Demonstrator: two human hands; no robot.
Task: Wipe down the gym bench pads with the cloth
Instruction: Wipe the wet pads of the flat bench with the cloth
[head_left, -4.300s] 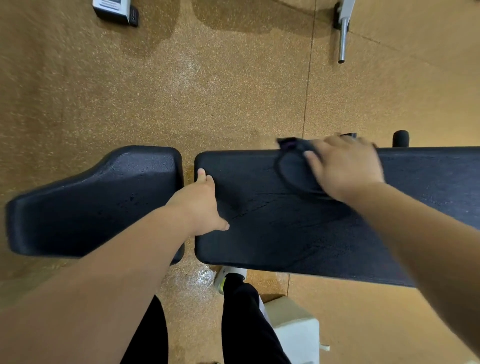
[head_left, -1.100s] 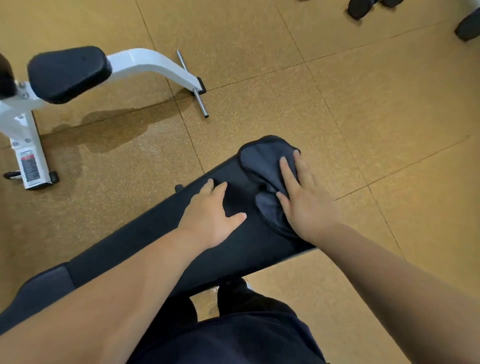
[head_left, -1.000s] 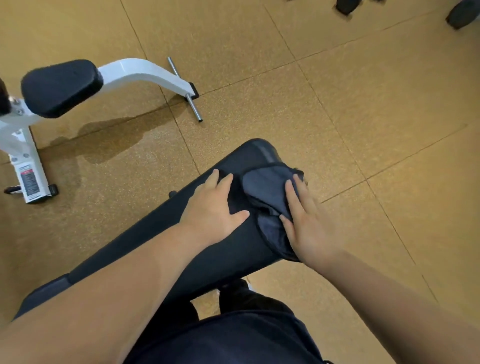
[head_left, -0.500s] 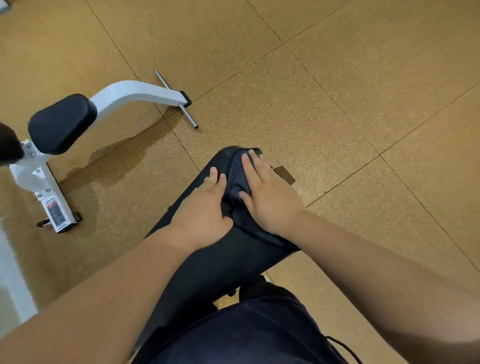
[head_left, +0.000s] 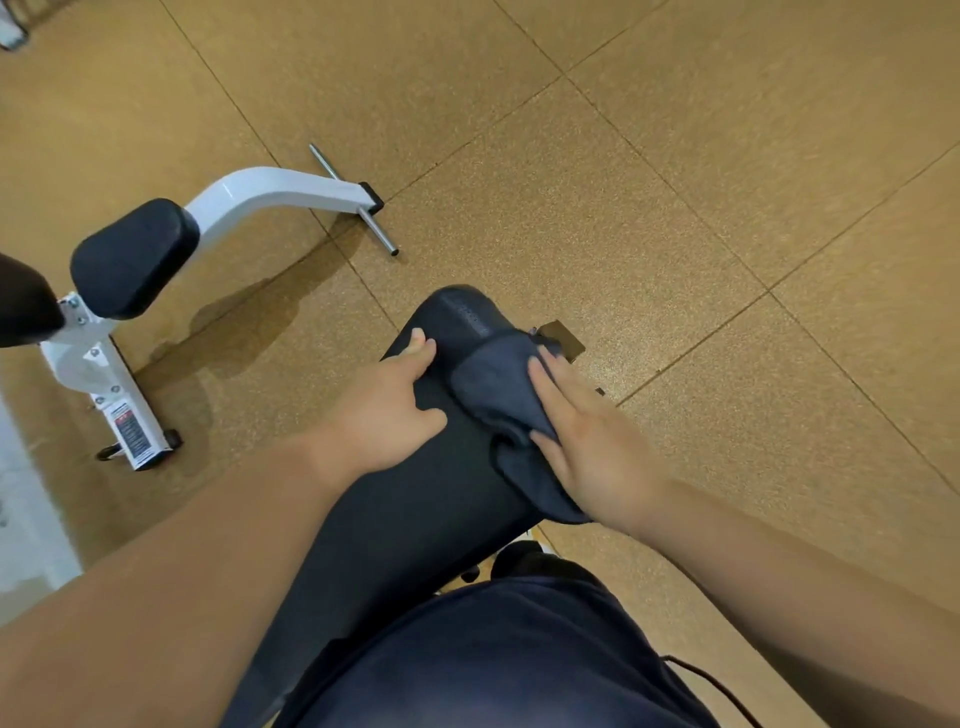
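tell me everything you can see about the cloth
The cloth is dark grey-blue, soft and rumpled. It lies draped over the right edge of the bench pad near its rounded end, one fold hanging off. The right hand presses it down with straight fingers; the left hand rests on the pad beside it.

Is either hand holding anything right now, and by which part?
Nothing is gripped. The right hand presses flat on the right side of the cloth against the bench pad; the left hand rests on the pad.
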